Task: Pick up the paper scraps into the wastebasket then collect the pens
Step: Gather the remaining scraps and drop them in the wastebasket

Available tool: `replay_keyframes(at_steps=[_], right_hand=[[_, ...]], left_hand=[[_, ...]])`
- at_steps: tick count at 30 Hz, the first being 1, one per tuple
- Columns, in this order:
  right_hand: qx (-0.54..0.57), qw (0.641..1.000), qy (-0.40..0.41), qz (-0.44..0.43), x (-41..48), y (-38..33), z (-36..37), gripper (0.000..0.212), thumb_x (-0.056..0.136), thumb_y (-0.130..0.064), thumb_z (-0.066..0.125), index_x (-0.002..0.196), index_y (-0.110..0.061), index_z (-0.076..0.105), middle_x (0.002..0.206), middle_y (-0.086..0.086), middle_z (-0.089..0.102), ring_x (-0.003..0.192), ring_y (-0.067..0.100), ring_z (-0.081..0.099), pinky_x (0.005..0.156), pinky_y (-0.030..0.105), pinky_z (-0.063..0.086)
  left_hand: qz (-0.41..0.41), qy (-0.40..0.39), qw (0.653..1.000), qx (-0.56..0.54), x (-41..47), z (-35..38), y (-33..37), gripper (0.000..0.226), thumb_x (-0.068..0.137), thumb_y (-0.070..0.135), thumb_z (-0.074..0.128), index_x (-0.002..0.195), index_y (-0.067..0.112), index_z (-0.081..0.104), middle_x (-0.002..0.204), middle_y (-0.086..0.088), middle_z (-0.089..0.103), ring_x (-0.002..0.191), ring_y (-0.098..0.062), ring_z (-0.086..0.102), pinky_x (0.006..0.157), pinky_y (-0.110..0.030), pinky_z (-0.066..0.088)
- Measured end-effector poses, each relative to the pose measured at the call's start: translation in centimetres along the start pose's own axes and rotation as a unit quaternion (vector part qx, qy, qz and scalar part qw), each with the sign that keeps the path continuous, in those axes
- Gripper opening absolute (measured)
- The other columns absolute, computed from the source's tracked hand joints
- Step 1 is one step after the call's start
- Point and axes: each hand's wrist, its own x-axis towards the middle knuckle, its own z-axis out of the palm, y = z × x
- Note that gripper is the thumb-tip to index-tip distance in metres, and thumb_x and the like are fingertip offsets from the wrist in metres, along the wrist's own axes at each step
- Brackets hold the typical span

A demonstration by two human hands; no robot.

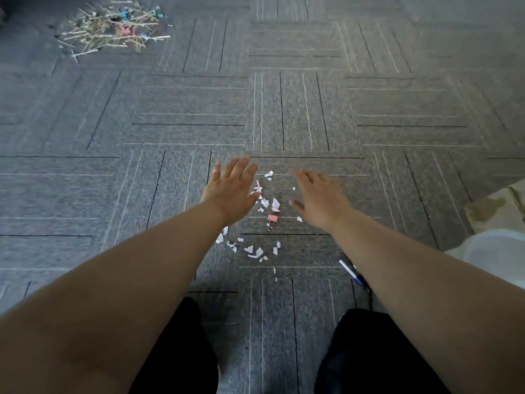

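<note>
So the paper scraps lie scattered on the carpet floor between the left hand and right hand, both spread flat, holding nothing; a pen sits beside the right forearm.

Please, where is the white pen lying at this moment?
In the head view, the white pen lies on the carpet right of centre, close beside the right forearm and nearer the person than the paper scraps.

No legible text — perhaps blur.
</note>
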Motion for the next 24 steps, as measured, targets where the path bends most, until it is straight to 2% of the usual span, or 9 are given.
replay_keyframes(at_steps=[4, 6, 10, 13, 15, 16, 18, 20, 24], right_hand=[[0.024, 0.999, -0.023, 0.0, 3.3, 0.7, 6.2, 0.061, 0.093, -0.035, 0.046, 0.144, -0.016, 0.017, 0.147, 0.009, 0.029, 0.132, 0.031, 0.029, 0.106, 0.045, 0.03], [0.039, 0.998, -0.045, 0.003, 4.9, 1.3, 10.4, 0.061, 0.094, -0.036, 0.043, 0.145, -0.018, 0.016, 0.15, 0.009, 0.024, 0.135, 0.03, 0.024, 0.108, 0.045, 0.028], [0.039, 0.989, -0.139, -0.01, 5.7, 3.0, 20.3, 0.068, 0.095, -0.044, 0.038, 0.147, -0.02, 0.003, 0.156, 0.006, 0.004, 0.143, 0.026, 0.003, 0.115, 0.043, 0.016], [-0.003, 0.976, -0.212, -0.048, 4.6, 4.6, 26.6, 0.083, 0.09, -0.056, 0.04, 0.146, -0.02, -0.011, 0.155, 0.004, -0.015, 0.142, 0.023, -0.014, 0.117, 0.043, 0.002], [-0.042, 0.968, -0.234, -0.08, 3.7, 5.8, 30.1, 0.097, 0.083, -0.066, 0.042, 0.141, -0.021, -0.022, 0.149, 0.005, -0.027, 0.138, 0.023, -0.025, 0.114, 0.045, -0.01], [-0.057, 0.968, -0.226, -0.097, 3.5, 6.2, 31.5, 0.103, 0.079, -0.071, 0.044, 0.141, -0.022, -0.023, 0.148, 0.006, -0.027, 0.137, 0.023, -0.025, 0.111, 0.047, -0.013], [-0.068, 0.971, -0.2, -0.114, 3.2, 6.8, 33.7, 0.109, 0.068, -0.079, 0.043, 0.144, -0.025, -0.012, 0.152, 0.008, -0.014, 0.14, 0.024, -0.016, 0.108, 0.051, -0.009], [-0.067, 0.974, -0.189, -0.108, 3.3, 7.1, 35.1, 0.11, 0.062, -0.085, 0.035, 0.145, -0.024, -0.005, 0.153, 0.008, -0.007, 0.14, 0.024, -0.01, 0.108, 0.053, -0.004], [-0.052, 0.985, -0.12, -0.114, 6.4, 5.7, 35.7, 0.104, 0.067, -0.085, 0.026, 0.147, -0.022, 0.002, 0.155, 0.007, -0.006, 0.142, 0.024, -0.007, 0.111, 0.049, -0.003]], left_hand=[[-0.008, -0.023, 0.999, -0.025, 2.5, 5.9, -1.0, 0.064, 0.096, 0.045, 0.03, 0.147, 0.017, 0.001, 0.156, -0.006, 0.001, 0.143, -0.023, -0.004, 0.114, -0.045, -0.004], [-0.018, -0.058, 0.998, -0.035, 3.7, 9.8, -1.8, 0.067, 0.095, 0.045, 0.032, 0.147, 0.017, -0.001, 0.156, -0.006, -0.002, 0.143, -0.024, -0.006, 0.114, -0.045, -0.004], [-0.002, -0.17, 0.985, -0.038, 4.4, 19.4, -3.0, 0.077, 0.092, 0.055, 0.032, 0.146, 0.019, -0.008, 0.155, -0.007, -0.014, 0.141, -0.028, -0.016, 0.113, -0.048, -0.006], [0.024, -0.227, 0.973, -0.022, 3.5, 25.9, -3.5, 0.084, 0.087, 0.063, 0.033, 0.145, 0.022, -0.011, 0.153, -0.006, -0.021, 0.139, -0.03, -0.022, 0.111, -0.053, -0.007], [0.028, -0.226, 0.973, -0.021, 3.0, 29.3, -4.1, 0.088, 0.082, 0.071, 0.029, 0.145, 0.025, -0.012, 0.151, -0.004, -0.027, 0.137, -0.031, -0.026, 0.11, -0.057, -0.007], [0.024, -0.216, 0.976, -0.02, 2.8, 30.6, -4.5, 0.092, 0.077, 0.077, 0.023, 0.144, 0.026, -0.014, 0.149, -0.002, -0.031, 0.136, -0.031, -0.028, 0.109, -0.059, -0.006], [0.011, -0.191, 0.981, -0.023, 2.8, 32.9, -5.0, 0.098, 0.066, 0.083, 0.013, 0.141, 0.028, -0.018, 0.145, 0.0, -0.034, 0.135, -0.03, -0.03, 0.108, -0.061, -0.006], [0.01, -0.176, 0.984, -0.038, 2.8, 34.7, -5.0, 0.098, 0.063, 0.083, 0.012, 0.137, 0.029, -0.021, 0.15, -0.003, -0.027, 0.134, -0.029, -0.03, 0.107, -0.059, -0.009], [0.007, -0.134, 0.99, -0.032, 3.1, 36.1, -4.6, 0.099, 0.068, 0.083, 0.014, 0.142, 0.025, -0.015, 0.153, -0.007, -0.019, 0.137, -0.028, -0.026, 0.107, -0.048, -0.017]])
